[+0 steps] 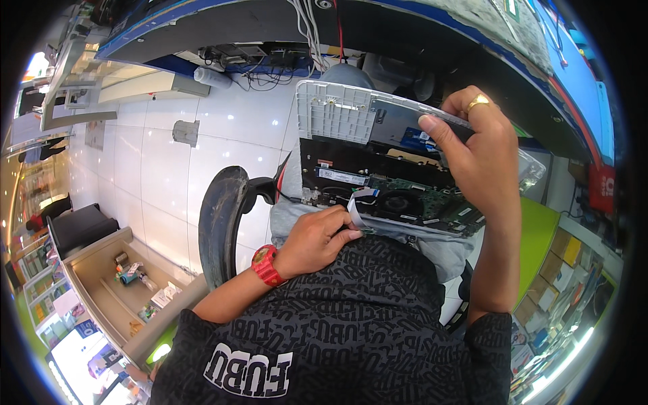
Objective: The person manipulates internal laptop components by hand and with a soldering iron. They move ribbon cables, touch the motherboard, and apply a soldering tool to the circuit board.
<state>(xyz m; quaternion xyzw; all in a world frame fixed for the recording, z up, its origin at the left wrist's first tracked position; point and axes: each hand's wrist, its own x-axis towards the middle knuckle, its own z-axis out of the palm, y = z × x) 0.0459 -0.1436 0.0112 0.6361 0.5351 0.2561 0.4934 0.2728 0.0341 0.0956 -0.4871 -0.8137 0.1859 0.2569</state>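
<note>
An opened laptop base rests on my lap, its green circuit board and round black fan exposed. A light grey laptop cover, ribbed on its inner face, stands tilted up along the far side of the base. My right hand, with a ring on it, grips the cover's upper edge between thumb and fingers. Near the base's front edge, my left hand is closed on a white ribbon cable that curves up from the board. The fingertips partly hide the cable's lower end.
A dark workbench with a blue edge runs across the far side, with hanging cables. Left of my lap is a black chair armrest. An open drawer holding small items stands at left. A green panel is at right.
</note>
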